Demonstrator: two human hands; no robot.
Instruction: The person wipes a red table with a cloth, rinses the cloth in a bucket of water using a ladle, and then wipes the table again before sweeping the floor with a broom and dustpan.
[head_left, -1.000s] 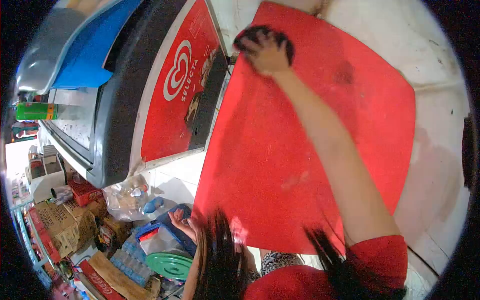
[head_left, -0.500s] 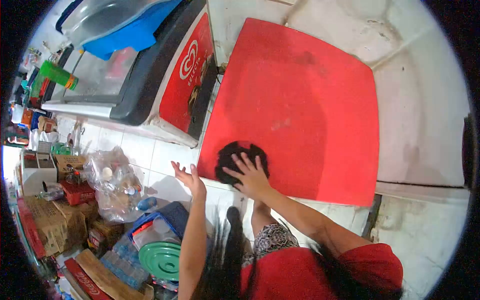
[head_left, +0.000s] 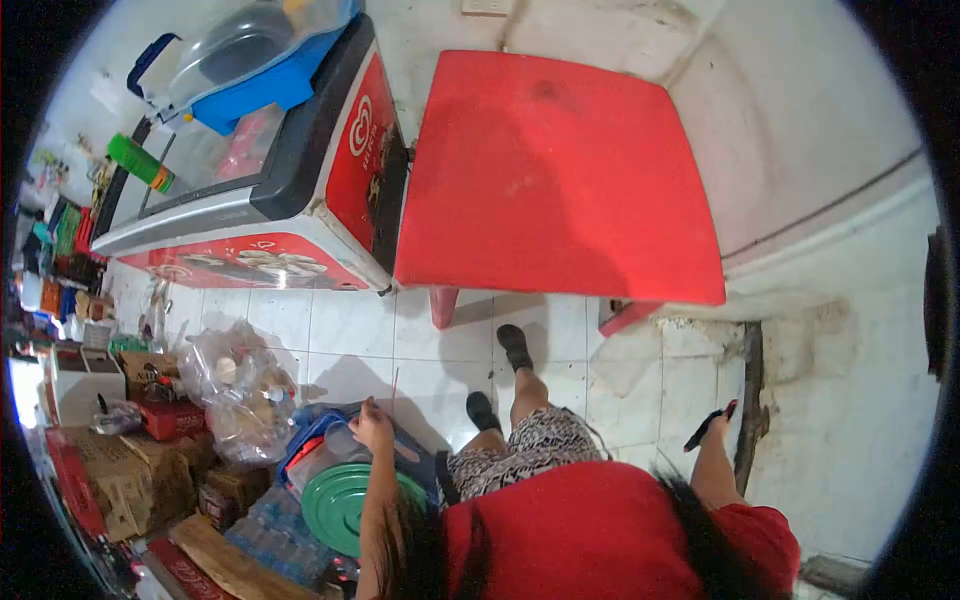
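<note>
A black cloth hangs from my right hand, which is closed on it out at the far right, near the wall. My left hand is held low at the left with its fingers curled, above a blue bin and a green lid. A thin reddish line shows just past those fingers; I cannot tell whether the hand holds anything. Ahead stands the red table, away from both hands, its top faintly marked and partly in shadow.
A chest freezer stands left of the table, with a blue basin and a green canister on top. Clear plastic bags and cardboard boxes crowd the left floor. A wall runs along the right.
My right hand has left the tabletop with the black cloth and swung out to the right. My left hand has dropped lower and its fingers have curled. The table now appears farther off.
</note>
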